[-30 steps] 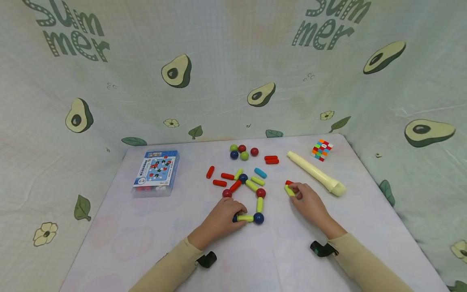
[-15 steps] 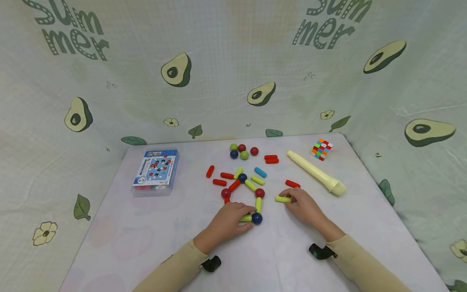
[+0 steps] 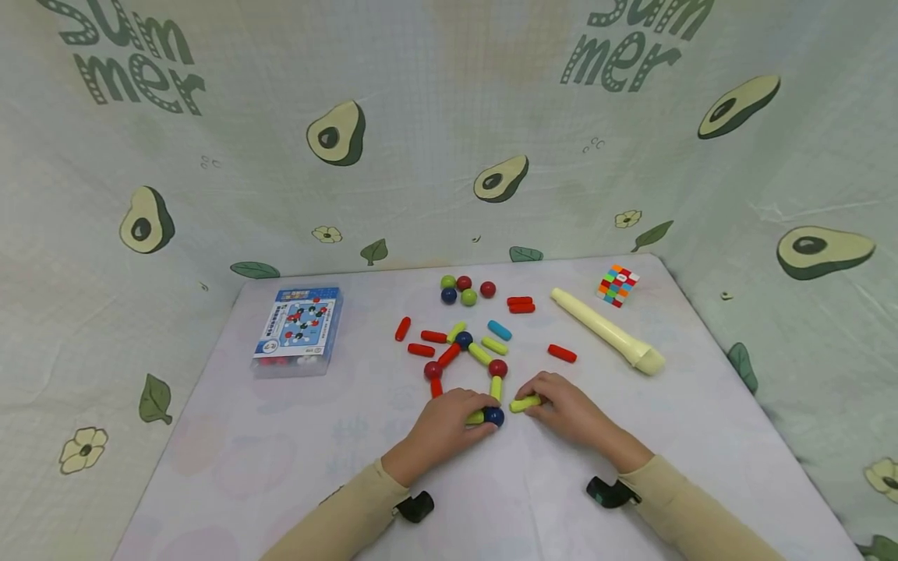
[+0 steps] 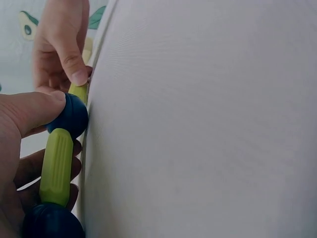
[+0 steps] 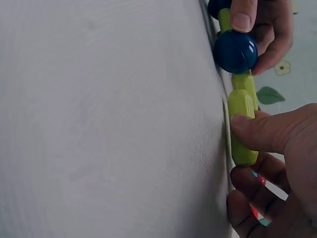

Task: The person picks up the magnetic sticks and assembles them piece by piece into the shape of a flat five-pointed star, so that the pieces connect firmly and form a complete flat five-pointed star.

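Observation:
On the table lies a ring of coloured sticks and balls, its red stick [image 3: 449, 355] and red balls [image 3: 497, 368] towards the back. My left hand [image 3: 449, 425] pinches the blue ball [image 3: 494, 417] at the ring's near right corner between thumb and fingers. It covers the near left part of the ring in the head view. A yellow-green stick [image 4: 56, 166] runs from that ball to another blue ball [image 4: 53, 221]. My right hand [image 3: 571, 409] pinches a loose yellow-green stick [image 5: 242, 126] by thumb and fingers. The stick's tip points at the blue ball, with a small gap in the head view.
Loose red sticks [image 3: 421, 351], a blue stick [image 3: 500, 329] and a yellow-green stick [image 3: 494, 346] lie around the ring. Several balls [image 3: 468, 297] sit behind. A boxed set [image 3: 298, 331] stands left; a pale yellow tube [image 3: 606, 330] and a puzzle cube [image 3: 618, 286] lie right.
My right hand has brought the yellow-green stick left and nearer, away from the red stick, towards the blue ball. My left hand has slid right along the ring onto that blue ball.

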`<state>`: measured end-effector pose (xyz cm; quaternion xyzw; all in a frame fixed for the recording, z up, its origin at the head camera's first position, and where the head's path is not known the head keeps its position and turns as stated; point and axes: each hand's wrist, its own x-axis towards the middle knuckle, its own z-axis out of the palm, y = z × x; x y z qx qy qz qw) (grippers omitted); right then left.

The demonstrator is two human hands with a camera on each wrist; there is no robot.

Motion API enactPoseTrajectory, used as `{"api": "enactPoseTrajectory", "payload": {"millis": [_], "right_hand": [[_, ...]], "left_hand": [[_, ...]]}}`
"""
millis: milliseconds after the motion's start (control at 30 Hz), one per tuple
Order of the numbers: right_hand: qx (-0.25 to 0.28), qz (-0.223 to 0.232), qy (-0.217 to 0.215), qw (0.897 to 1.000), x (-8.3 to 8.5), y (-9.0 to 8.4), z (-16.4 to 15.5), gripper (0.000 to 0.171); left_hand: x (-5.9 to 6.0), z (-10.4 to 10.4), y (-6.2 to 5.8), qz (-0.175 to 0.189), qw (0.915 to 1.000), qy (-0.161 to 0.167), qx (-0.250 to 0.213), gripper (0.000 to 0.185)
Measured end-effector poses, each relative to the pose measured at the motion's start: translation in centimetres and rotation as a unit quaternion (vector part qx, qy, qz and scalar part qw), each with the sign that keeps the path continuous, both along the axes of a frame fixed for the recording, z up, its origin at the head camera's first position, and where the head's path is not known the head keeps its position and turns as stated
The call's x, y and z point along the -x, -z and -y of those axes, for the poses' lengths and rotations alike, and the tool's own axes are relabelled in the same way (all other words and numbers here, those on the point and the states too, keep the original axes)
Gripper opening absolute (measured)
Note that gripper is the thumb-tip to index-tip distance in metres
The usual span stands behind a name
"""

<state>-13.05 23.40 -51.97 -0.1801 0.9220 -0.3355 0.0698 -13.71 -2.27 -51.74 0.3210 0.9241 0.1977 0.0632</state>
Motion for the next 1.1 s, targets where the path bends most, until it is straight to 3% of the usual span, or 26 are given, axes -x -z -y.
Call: {"api": "enactPoseTrajectory", "payload": {"millis": [433,800,1100], "right_hand": [[0.008,-0.025,-0.046,0.999,-0.27,-0.43,0.6,0.023],[0.005,-0.049,-0.049,0.998,-0.03,-0.25,0.8,0.024],[0.004,-0.039,-0.048,0.998,0.09,-0.24,0.75,0.023]], "left_hand": [[-0.04,-0.21,0.06,-0.011,0.9997,-0.01,-0.018,0.04],[0.24,-0.27,0.24,0.014,0.9998,-0.007,-0.015,0.041],[0.3,-0.16,-0.04,0.012,0.9998,-0.001,-0.013,0.04]]}}
